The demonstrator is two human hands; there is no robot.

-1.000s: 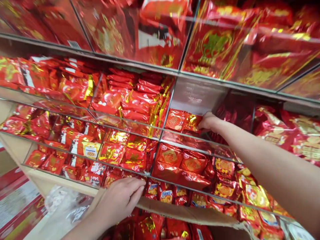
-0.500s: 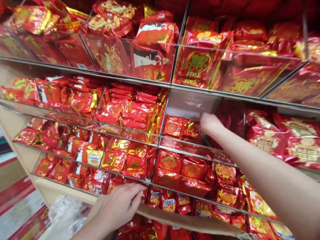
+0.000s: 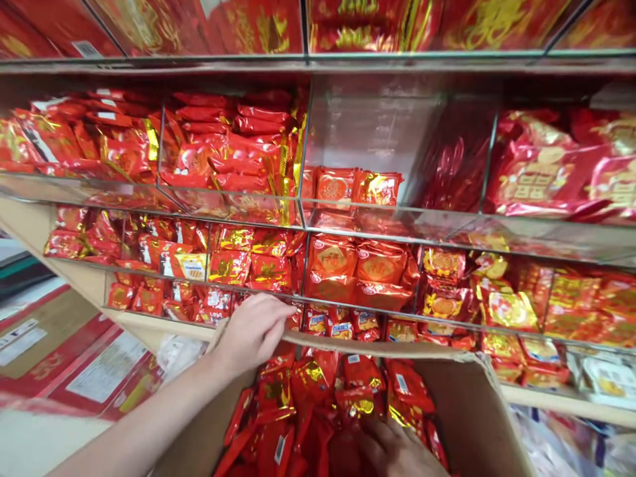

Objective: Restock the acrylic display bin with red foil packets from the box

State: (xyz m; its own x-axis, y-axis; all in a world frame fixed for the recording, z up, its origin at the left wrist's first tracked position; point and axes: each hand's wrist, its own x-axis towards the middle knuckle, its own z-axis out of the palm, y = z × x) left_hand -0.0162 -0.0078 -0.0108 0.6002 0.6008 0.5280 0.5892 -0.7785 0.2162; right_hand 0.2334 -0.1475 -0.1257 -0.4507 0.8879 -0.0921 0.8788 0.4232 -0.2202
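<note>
My left hand (image 3: 252, 332) is closed over the far rim of an open cardboard box (image 3: 477, 377). Inside the box lie many red and gold snack packets (image 3: 311, 381), some with white barcode labels showing. My right hand (image 3: 397, 454) is down in the box at the lower edge of the view, touching the packets. Motion blurs its fingers, and I cannot see whether they grip a packet. On the shelf beyond, two small red packets (image 3: 356, 187) stand upright side by side in a clear-fronted compartment (image 3: 377, 215).
Clear dividers split the shelves; red bags (image 3: 233, 152) fill the compartment to the left, and larger red bags (image 3: 541, 165) sit to the right. Lower tiers hold red biscuit packets (image 3: 382, 271). Printed cartons (image 3: 94, 361) and a white plastic bag (image 3: 179, 354) lie at lower left.
My right hand has withdrawn from the shelf compartment and gone down into the box. The view has tilted downward, bringing the box's contents into sight. My left hand remains on the rim.
</note>
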